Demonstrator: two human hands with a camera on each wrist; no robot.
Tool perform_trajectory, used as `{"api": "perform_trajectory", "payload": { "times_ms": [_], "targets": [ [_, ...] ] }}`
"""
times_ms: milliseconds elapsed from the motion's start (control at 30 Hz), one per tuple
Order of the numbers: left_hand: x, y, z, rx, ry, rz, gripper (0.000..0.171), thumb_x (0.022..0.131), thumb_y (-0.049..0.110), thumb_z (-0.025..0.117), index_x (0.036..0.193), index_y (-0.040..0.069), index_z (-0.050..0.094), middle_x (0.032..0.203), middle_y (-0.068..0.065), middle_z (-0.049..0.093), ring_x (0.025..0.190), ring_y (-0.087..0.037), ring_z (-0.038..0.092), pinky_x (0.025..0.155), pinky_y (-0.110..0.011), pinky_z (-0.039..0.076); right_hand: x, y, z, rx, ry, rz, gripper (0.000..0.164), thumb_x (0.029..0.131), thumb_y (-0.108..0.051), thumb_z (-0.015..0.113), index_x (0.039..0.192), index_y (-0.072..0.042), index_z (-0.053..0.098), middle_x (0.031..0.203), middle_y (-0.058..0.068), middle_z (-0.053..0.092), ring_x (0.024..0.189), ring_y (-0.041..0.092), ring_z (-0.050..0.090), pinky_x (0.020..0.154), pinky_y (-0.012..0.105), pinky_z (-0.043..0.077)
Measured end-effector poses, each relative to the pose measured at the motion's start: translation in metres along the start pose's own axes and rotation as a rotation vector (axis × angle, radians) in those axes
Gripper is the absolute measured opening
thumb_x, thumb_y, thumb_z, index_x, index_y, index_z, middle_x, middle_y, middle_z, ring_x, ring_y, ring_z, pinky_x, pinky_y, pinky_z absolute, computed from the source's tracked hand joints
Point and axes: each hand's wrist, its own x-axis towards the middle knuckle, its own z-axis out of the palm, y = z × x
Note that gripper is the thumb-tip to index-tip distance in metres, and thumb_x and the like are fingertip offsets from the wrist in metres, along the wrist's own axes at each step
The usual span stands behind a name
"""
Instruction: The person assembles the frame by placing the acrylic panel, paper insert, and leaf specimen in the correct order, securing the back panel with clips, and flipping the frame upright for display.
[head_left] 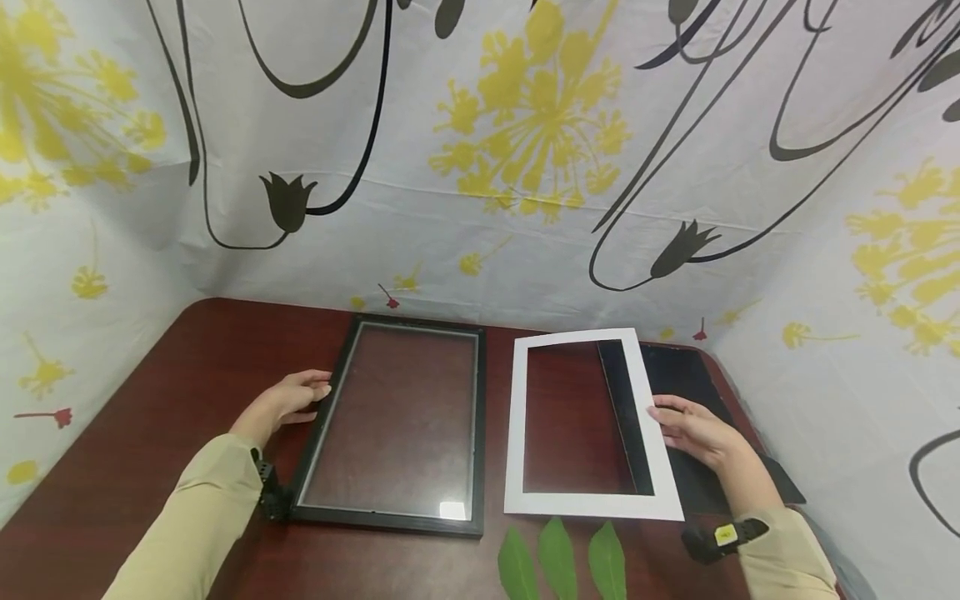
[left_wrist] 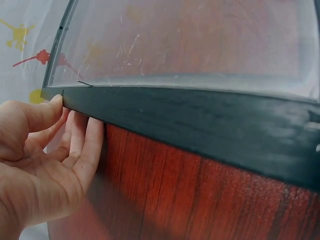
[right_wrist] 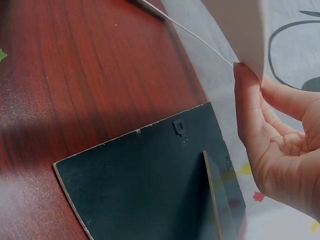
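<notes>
On the left of the head view is a black picture frame [head_left: 386,522] with a clear pane inside its border. My left hand [head_left: 285,398] grips its left side; in the left wrist view the thumb lies on the black border [left_wrist: 175,112] and the fingers curl beneath it. To the right, a white picture mat [head_left: 592,504] with a rectangular opening is raised over the table. My right hand [head_left: 696,429] pinches the mat's right edge between thumb and fingers. Behind the mat lies a black backing board [head_left: 678,379], showing a small hanger and a raised stand leg [right_wrist: 214,195] in the right wrist view.
Three green leaves [head_left: 557,558] lie in a row near the front of the dark red table [head_left: 225,350]. Patterned cloth [head_left: 480,242] hangs right behind the table's back edge and along both sides. The backing board reaches the table's right edge.
</notes>
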Motion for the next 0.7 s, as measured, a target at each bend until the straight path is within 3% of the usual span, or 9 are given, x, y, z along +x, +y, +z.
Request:
{"api": "perform_trajectory", "payload": {
  "times_ms": [267, 367, 500, 700],
  "targets": [
    [0.002, 0.002, 0.003, 0.001, -0.002, 0.017, 0.053, 0.099, 0.016, 0.039, 0.145, 0.001, 0.016, 0.148, -0.026, 0.018, 0.135, -0.039, 0.023, 0.099, -0.043, 0.044, -0.012, -0.007, -0.003, 0.088, -0.026, -0.048, 0.02, 0.095, -0.009, 0.046, 0.095, -0.025, 0.058, 0.087, -0.01, 0.066, 0.081, 0.006, 0.065, 0.071, 0.023, 0.055],
    [0.003, 0.002, 0.003, -0.008, 0.006, 0.012, 0.053, 0.099, 0.015, 0.039, 0.144, 0.0, 0.016, 0.147, -0.026, 0.019, 0.135, -0.038, 0.024, 0.099, -0.043, 0.045, -0.014, -0.009, -0.001, 0.136, -0.072, -0.074, 0.024, 0.096, -0.006, 0.043, 0.096, -0.024, 0.059, 0.089, -0.008, 0.067, 0.082, 0.007, 0.065, 0.072, 0.024, 0.055],
    [0.001, 0.002, 0.002, -0.013, 0.009, 0.0, 0.052, 0.099, 0.014, 0.038, 0.144, 0.0, 0.016, 0.147, -0.026, 0.02, 0.134, -0.038, 0.024, 0.099, -0.042, 0.044, -0.01, -0.011, 0.009, 0.175, -0.114, -0.101, 0.026, 0.096, -0.005, 0.041, 0.098, -0.023, 0.06, 0.09, -0.007, 0.067, 0.083, 0.007, 0.065, 0.072, 0.024, 0.055],
    [0.0, 0.0, 0.0, -0.013, 0.012, 0.004, 0.053, 0.099, 0.015, 0.038, 0.145, 0.001, 0.016, 0.148, -0.025, 0.019, 0.135, -0.039, 0.023, 0.1, -0.043, 0.043, 0.005, -0.011, 0.032, 0.146, -0.115, -0.097, 0.023, 0.096, -0.007, 0.042, 0.098, -0.024, 0.058, 0.089, -0.009, 0.066, 0.083, 0.006, 0.064, 0.073, 0.023, 0.055]
  ]
}}
